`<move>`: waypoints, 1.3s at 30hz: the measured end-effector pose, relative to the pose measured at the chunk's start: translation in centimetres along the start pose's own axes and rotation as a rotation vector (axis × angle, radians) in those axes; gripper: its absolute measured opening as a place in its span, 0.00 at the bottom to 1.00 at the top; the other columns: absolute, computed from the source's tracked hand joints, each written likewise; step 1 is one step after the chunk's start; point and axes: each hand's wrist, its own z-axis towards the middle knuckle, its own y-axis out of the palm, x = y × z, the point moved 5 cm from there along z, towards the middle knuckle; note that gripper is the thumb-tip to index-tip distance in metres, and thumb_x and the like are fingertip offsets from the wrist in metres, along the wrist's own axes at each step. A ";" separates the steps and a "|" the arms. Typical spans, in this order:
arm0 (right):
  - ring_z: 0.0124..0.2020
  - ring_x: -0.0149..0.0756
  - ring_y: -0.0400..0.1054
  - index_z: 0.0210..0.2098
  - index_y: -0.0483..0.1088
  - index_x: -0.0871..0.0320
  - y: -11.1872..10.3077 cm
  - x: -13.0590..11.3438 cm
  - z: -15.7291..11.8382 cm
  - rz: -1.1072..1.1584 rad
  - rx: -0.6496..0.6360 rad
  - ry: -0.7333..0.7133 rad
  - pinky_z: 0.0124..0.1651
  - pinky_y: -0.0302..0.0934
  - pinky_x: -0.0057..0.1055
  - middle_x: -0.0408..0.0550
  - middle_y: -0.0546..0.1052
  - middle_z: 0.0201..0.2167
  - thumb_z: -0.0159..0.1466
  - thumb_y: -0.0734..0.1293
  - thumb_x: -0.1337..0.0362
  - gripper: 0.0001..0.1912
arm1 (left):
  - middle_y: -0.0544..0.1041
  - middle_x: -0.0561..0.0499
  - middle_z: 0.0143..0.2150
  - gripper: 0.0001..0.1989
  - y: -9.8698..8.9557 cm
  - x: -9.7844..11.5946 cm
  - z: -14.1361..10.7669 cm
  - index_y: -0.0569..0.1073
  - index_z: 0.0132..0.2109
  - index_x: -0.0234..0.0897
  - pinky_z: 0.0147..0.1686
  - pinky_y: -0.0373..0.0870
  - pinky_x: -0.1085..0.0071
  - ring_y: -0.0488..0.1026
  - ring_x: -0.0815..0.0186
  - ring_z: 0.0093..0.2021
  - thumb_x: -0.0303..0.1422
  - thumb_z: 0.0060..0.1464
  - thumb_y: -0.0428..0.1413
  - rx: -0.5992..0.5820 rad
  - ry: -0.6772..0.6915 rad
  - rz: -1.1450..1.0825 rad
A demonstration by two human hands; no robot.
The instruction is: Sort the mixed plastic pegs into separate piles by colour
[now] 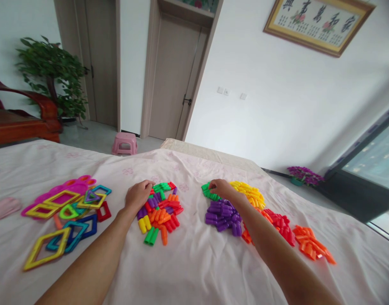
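My left hand point(137, 195) is at the left edge of a mixed pile of plastic tube-shaped toy pieces point(161, 215) in red, orange, purple, yellow and green. Its fingers are bent together beside the green pieces point(162, 186) at the pile's far side; anything between them is hidden. Over a small heap of green pieces point(209, 192), my right hand point(222, 189) has its fingers curled down, and I cannot make out what they pinch. Just nearer than this hand lies a purple heap point(223, 216). A yellow heap point(250, 192) is to its right.
Red pieces point(282, 226) and orange pieces point(312, 243) lie in heaps farther right, partly behind my right forearm. On the left are flat geometric frames point(46, 248) and a pink tray-like piece point(64, 185). A wrinkled pale cloth point(181, 271) covers the surface.
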 end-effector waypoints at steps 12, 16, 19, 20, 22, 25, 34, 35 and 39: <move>0.48 0.39 0.73 0.45 0.79 0.54 0.0 -4.3 0.9 -0.071 0.161 -0.019 0.47 0.61 0.29 0.49 0.80 0.46 0.63 0.65 0.68 0.14 | 0.82 0.54 0.51 0.20 0.1 0.0 0.1 0.80 0.49 0.47 0.46 0.68 0.69 0.77 0.60 0.49 0.39 0.62 0.45 0.002 0.001 -0.014; 0.49 0.39 0.73 0.49 0.77 0.54 2.3 -9.3 1.7 0.037 0.122 -0.163 0.51 0.61 0.30 0.48 0.80 0.47 0.65 0.64 0.68 0.15 | 0.83 0.55 0.49 0.18 0.1 0.1 0.1 0.80 0.49 0.48 0.47 0.68 0.70 0.78 0.61 0.49 0.39 0.62 0.46 0.001 0.006 -0.032; 0.53 0.40 0.70 0.55 0.73 0.55 4.1 -12.7 2.4 0.066 0.112 -0.245 0.55 0.61 0.31 0.49 0.78 0.52 0.65 0.64 0.69 0.20 | 0.83 0.55 0.48 0.18 0.1 0.2 0.0 0.80 0.48 0.49 0.48 0.68 0.70 0.78 0.62 0.49 0.40 0.62 0.47 -0.001 0.010 -0.039; 0.55 0.40 0.69 0.57 0.72 0.55 4.6 -13.8 2.6 0.066 0.115 -0.273 0.56 0.60 0.32 0.50 0.77 0.53 0.65 0.64 0.69 0.21 | 0.83 0.55 0.48 0.18 0.1 0.2 0.0 0.80 0.49 0.49 0.49 0.68 0.70 0.78 0.62 0.49 0.39 0.62 0.47 -0.004 0.012 -0.042; 0.57 0.41 0.67 0.62 0.68 0.54 5.2 -15.7 3.0 0.053 0.117 -0.328 0.57 0.60 0.33 0.49 0.75 0.56 0.65 0.64 0.69 0.25 | 0.83 0.55 0.49 0.17 0.1 0.3 0.0 0.80 0.49 0.49 0.49 0.68 0.70 0.78 0.62 0.48 0.39 0.62 0.48 -0.008 0.019 -0.045; 0.58 0.43 0.66 0.64 0.65 0.52 5.8 -17.9 3.6 -0.008 0.079 -0.407 0.57 0.60 0.35 0.49 0.74 0.58 0.63 0.66 0.69 0.30 | 0.83 0.55 0.49 0.17 0.1 0.4 0.0 0.80 0.49 0.49 0.49 0.68 0.70 0.78 0.62 0.48 0.39 0.62 0.48 -0.010 0.029 -0.040; 0.50 0.41 0.72 0.61 0.66 0.55 5.7 -17.4 3.6 -0.055 0.097 -0.324 0.48 0.63 0.33 0.54 0.75 0.52 0.63 0.61 0.72 0.27 | 0.83 0.55 0.49 0.17 0.2 0.3 0.1 0.80 0.49 0.49 0.48 0.68 0.71 0.78 0.62 0.48 0.39 0.62 0.48 -0.015 0.029 -0.033; 0.49 0.41 0.72 0.61 0.66 0.55 5.6 -16.9 3.6 -0.025 0.117 -0.301 0.48 0.63 0.32 0.54 0.75 0.52 0.62 0.61 0.73 0.28 | 0.83 0.55 0.49 0.18 0.2 0.3 0.1 0.80 0.49 0.49 0.48 0.68 0.71 0.78 0.62 0.48 0.40 0.62 0.48 -0.013 0.029 -0.031; 0.48 0.37 0.72 0.61 0.68 0.57 4.5 -13.8 3.6 0.135 0.212 -0.168 0.50 0.61 0.28 0.52 0.77 0.49 0.60 0.61 0.72 0.28 | 0.83 0.55 0.49 0.18 0.4 0.1 0.2 0.80 0.48 0.49 0.48 0.68 0.70 0.78 0.62 0.49 0.40 0.62 0.47 -0.010 0.027 -0.035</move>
